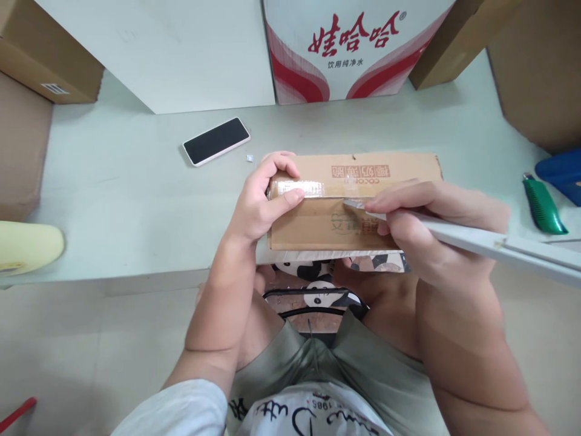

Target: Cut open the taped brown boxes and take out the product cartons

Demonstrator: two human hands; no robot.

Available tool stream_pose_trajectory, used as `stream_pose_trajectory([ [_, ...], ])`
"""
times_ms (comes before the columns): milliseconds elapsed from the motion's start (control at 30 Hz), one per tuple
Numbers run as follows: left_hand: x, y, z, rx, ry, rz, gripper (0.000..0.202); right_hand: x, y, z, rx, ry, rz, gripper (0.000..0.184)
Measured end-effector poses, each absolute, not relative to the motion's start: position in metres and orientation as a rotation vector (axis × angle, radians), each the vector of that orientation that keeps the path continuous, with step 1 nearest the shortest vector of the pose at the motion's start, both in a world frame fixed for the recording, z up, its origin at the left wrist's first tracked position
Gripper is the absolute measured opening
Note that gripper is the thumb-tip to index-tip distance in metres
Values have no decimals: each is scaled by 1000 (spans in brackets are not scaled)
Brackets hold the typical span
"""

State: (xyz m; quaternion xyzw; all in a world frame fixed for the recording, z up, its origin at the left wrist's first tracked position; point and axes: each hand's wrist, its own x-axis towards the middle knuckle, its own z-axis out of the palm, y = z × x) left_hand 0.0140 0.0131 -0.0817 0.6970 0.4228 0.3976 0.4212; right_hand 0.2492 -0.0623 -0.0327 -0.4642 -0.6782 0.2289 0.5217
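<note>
A brown cardboard box [318, 225] with reddish print lies near the table's front edge, a seam running along its upper face. My left hand [267, 197] grips the box's left end, its thumb pressing beside a strip of clear tape [313, 189]. In my right hand [440, 227] is a knife [472, 237] with a long pale grey handle, its fingers closed around it. The knife's thin tip rests at the seam near the middle of the box. How deep the tip goes in cannot be made out.
Behind the box lie a phone [216, 142] and a tiny white square piece [249, 158]. A white and red carton [345, 79] stands at the back. To the right are a green ridged object [543, 206] and a blue object [563, 175]; a pale yellow object [31, 245] is far left.
</note>
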Motion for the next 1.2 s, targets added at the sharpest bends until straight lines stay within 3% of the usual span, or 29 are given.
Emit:
stream_pose_trajectory([
  [700, 13, 13, -82, 1820, 1079, 976, 53, 246, -63, -30, -1167, -1563, 587, 19],
  [1200, 12, 14, -86, 1809, 1053, 1004, 31, 237, -50, -22, -1333, -1475, 646, 11],
])
